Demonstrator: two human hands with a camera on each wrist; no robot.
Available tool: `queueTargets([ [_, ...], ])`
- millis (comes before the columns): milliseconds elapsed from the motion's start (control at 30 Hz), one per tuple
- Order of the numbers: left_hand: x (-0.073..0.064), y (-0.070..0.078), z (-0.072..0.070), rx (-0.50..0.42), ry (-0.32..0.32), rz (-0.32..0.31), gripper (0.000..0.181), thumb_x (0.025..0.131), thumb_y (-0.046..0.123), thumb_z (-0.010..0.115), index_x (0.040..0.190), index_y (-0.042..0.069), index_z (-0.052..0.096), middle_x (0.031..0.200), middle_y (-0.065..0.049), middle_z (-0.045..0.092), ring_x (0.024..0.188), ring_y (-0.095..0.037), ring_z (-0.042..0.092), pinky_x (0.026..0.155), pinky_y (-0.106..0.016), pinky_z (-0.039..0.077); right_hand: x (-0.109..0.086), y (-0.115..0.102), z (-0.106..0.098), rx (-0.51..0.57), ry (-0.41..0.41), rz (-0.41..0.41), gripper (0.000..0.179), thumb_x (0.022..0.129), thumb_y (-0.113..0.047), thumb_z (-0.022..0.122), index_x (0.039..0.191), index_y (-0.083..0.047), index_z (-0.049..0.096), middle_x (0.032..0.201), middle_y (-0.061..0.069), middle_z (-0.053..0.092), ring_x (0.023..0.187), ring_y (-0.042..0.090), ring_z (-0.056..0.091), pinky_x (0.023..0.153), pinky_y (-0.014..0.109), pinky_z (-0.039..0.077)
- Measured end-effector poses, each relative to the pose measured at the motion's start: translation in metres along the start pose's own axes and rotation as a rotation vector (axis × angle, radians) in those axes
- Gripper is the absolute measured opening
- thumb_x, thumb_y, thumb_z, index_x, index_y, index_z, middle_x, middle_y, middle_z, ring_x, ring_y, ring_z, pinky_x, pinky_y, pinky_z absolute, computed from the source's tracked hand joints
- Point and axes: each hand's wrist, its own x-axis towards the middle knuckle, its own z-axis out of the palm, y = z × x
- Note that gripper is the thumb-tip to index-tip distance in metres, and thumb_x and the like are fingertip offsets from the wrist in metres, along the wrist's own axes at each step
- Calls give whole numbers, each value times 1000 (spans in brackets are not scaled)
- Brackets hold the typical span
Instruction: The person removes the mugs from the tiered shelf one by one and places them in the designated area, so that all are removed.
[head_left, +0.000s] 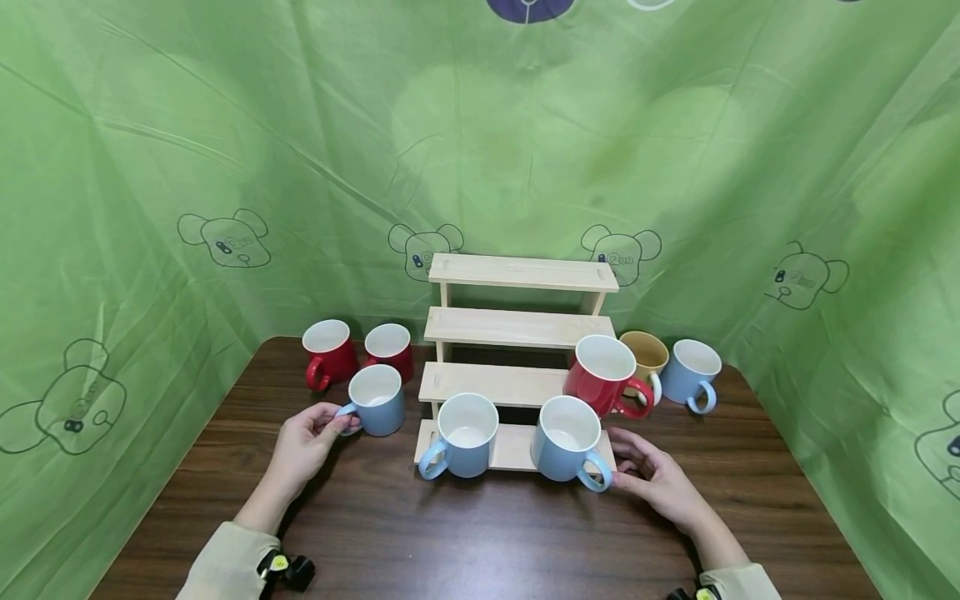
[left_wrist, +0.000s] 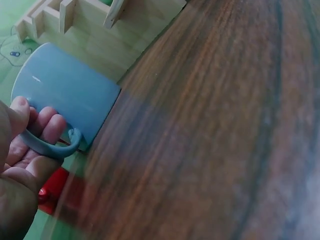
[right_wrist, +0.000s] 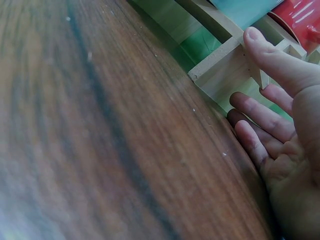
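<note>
A wooden tiered rack (head_left: 517,327) stands at the middle of the table. To its left, my left hand (head_left: 309,446) grips the handle of a light blue mug (head_left: 381,408), fingers through the loop in the left wrist view. That mug (left_wrist: 70,90) is upright on the table beside the rack. My right hand (head_left: 654,477) is at the rack's lower right end, fingers loosely bent and thumb tip at the end of the bottom step (right_wrist: 217,60). Two blue mugs, the left one (head_left: 467,450) and the right one (head_left: 561,454), stand on the bottom step, and a red mug (head_left: 588,387) on the step above.
Behind the held mug stand two red mugs, one at far left (head_left: 341,358) and one nearer the rack (head_left: 396,354). Right of the rack are a yellow mug (head_left: 651,358) and a blue mug (head_left: 682,382). Green cloth (head_left: 495,150) hangs around the dark wooden table (head_left: 450,542).
</note>
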Motion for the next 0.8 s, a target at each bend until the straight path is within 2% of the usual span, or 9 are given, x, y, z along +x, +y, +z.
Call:
queueTargets([
  [300, 0, -1, -1, 0, -14, -29, 13, 104, -2, 72, 110, -13, 71, 101, -21, 81, 89, -17, 82, 84, -22, 63, -1, 1, -1, 10, -1, 22, 66, 101, -1, 77, 159, 3, 47, 139, 19, 71, 106, 20, 72, 90, 27, 60],
  [600, -4, 1, -2, -25, -13, -50, 16, 104, 0, 73, 113, -13, 71, 107, -30, 78, 91, -18, 81, 85, -22, 63, -1, 2, 1, 19, -15, 3, 66, 101, 1, 76, 160, 3, 46, 139, 27, 68, 106, 19, 71, 90, 26, 59],
  [800, -4, 3, 2, -55, -2, -42, 16, 104, -1, 72, 114, -14, 70, 105, -30, 78, 90, -19, 81, 84, -23, 64, -1, 2, -1, 7, 4, 26, 65, 101, 0, 76, 159, 2, 48, 139, 16, 71, 107, 19, 72, 90, 26, 59],
])
